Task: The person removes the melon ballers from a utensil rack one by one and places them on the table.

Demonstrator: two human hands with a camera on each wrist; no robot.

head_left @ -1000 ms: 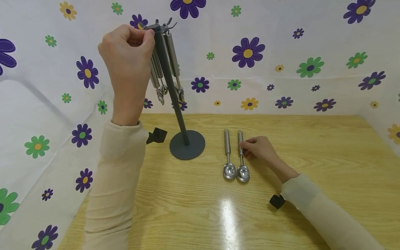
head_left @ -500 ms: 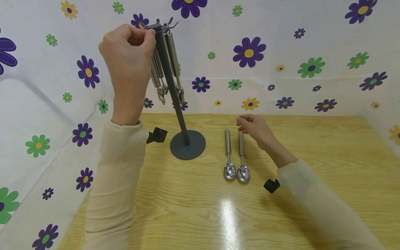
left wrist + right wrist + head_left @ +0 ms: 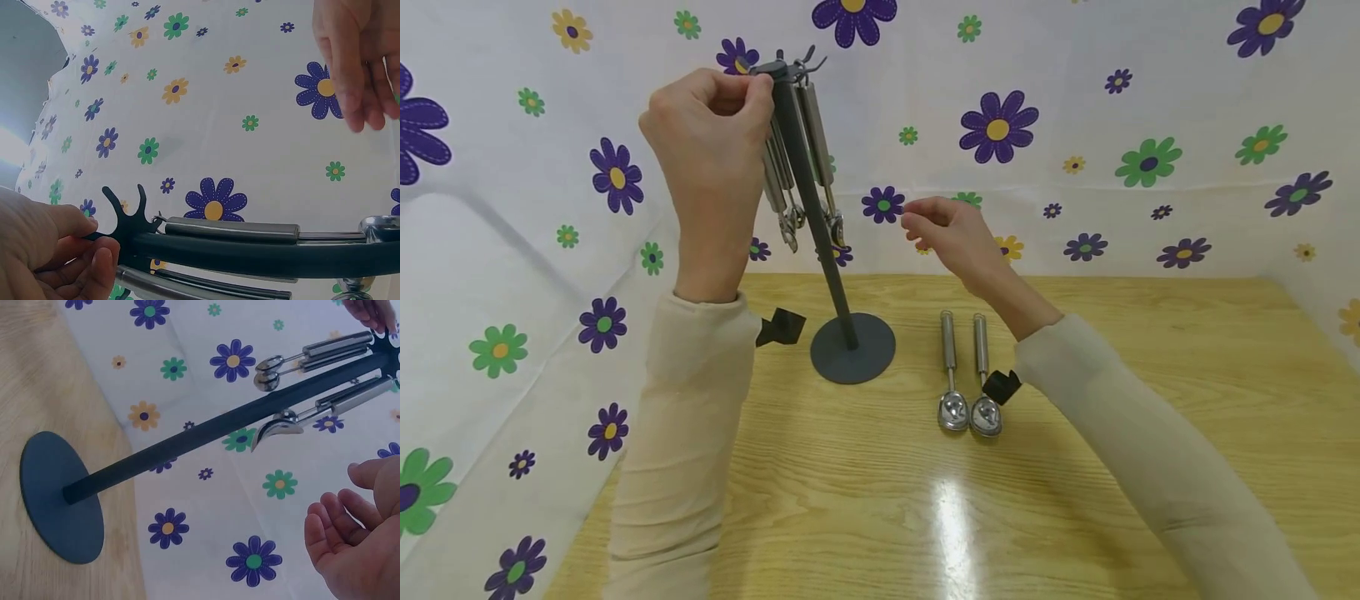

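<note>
My left hand (image 3: 711, 142) pinches a hook arm at the top of a dark grey hanging stand (image 3: 832, 279); in the left wrist view thumb and finger meet on the arm's tip. Several steel ice cream scoops (image 3: 817, 142) hang from its hooks, their bowls (image 3: 270, 364) pointing down. To the right of the stand, in mid-air, is my right hand (image 3: 958, 246), its fingers loosely bent and nothing in them, as the right wrist view shows. Below it two more scoops lie side by side on the table, a left one (image 3: 949, 343) and a right one (image 3: 981, 346).
The stand's round base (image 3: 850, 367) rests on the wooden table (image 3: 850, 500). Behind the table and along its sides hangs a white cloth (image 3: 1037, 50) with printed flowers. A black wrist camera (image 3: 1002, 387) overlaps the right scoop in the head view.
My right hand has let go of the right scoop's handle, risen, and moved left towards the stand. My left hand keeps its pinch on the stand. Both table scoops stay put.
</note>
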